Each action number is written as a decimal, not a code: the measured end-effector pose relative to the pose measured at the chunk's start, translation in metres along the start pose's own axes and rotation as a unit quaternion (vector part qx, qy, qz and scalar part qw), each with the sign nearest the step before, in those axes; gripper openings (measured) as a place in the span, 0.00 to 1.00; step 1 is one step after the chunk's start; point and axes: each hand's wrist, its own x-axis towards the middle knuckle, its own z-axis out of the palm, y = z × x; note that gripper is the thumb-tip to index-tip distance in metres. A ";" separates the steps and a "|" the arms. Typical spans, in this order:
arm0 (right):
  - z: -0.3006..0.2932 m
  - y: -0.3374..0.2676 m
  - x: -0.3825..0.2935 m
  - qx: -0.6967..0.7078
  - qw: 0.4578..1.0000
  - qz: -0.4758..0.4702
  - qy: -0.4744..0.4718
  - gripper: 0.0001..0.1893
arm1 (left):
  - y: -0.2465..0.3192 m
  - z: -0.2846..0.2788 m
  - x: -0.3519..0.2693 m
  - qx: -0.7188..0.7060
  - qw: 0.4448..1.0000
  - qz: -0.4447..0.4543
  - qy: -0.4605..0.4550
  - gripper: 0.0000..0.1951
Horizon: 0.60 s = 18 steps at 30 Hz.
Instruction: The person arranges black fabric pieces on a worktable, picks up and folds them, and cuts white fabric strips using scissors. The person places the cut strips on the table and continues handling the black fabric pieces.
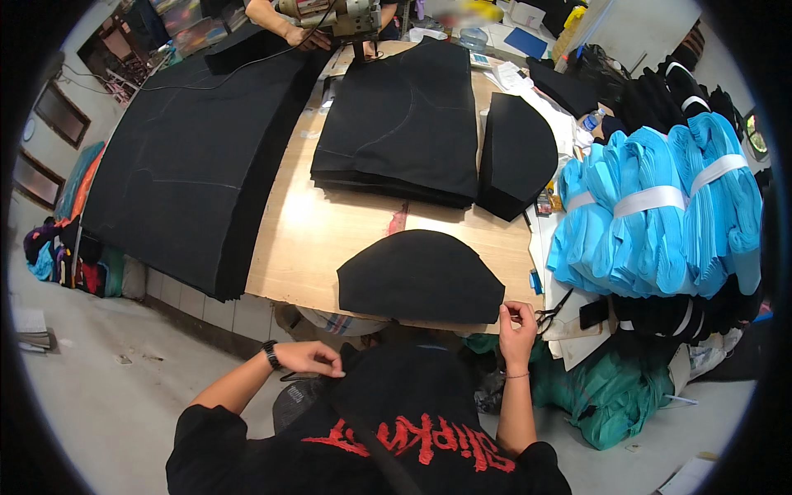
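A dome-shaped black fabric piece (421, 278) lies at the table's near edge, its curved side away from me. My right hand (518, 334) is at its right corner, thumb and fingertips at the edge; whether they pinch the cloth is unclear. Below the table edge, my left hand (309, 359) hovers in front of my black shirt, fingers loosely curled, with no held thing visible. Beyond the dome piece, a chalk-marked stack of black fabric (390, 130) rests on the table. To its right stands a thick, curved block of cut black fabric (520, 154).
A long, thick black fabric stack (179, 167) covers the table's left side. At the far edge, a person's hand (309, 38) is on a cloth-cutting machine (337, 18) with a trailing cable. Scissors (554, 312), a phone (594, 314) and tied light-blue fabric bundles (646, 213) are at right.
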 end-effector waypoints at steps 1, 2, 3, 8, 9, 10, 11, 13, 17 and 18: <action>-0.003 -0.013 -0.002 0.020 1.000 0.017 0.002 0.04 | -0.007 0.002 -0.009 -0.034 0.999 0.007 -0.011 0.14; -0.007 -0.029 -0.006 0.053 0.998 -0.007 -0.031 0.03 | -0.014 0.004 -0.018 -0.050 0.999 -0.001 -0.018 0.12; -0.011 -0.047 -0.008 0.083 0.994 -0.026 -0.066 0.02 | -0.020 0.008 -0.028 -0.068 0.997 -0.014 -0.030 0.10; -0.057 -0.175 -0.031 0.338 0.826 -0.264 -0.365 0.05 | -0.025 0.025 -0.072 -0.011 0.995 -0.005 -0.101 0.08; -0.052 -0.193 -0.022 0.421 0.663 -0.430 -0.446 0.10 | -0.022 0.030 -0.079 -0.009 0.994 -0.020 -0.105 0.10; -0.061 -0.212 -0.019 0.419 0.572 -0.485 -0.512 0.11 | -0.016 0.034 -0.086 0.028 0.996 -0.023 -0.085 0.11; -0.082 -0.231 -0.023 0.416 0.536 -0.504 -0.535 0.09 | -0.010 0.039 -0.093 0.087 0.994 -0.024 -0.068 0.12; -0.091 -0.254 -0.029 0.385 0.483 -0.568 -0.544 0.08 | 0.006 0.043 -0.107 0.097 0.994 -0.039 -0.039 0.12; -0.100 -0.268 -0.039 0.450 0.482 -0.614 -0.434 0.04 | 0.034 0.049 -0.117 0.105 0.992 -0.067 -0.021 0.13; -0.101 -0.266 -0.041 0.472 0.482 -0.624 -0.396 0.04 | 0.037 0.051 -0.115 0.095 0.991 -0.094 -0.023 0.13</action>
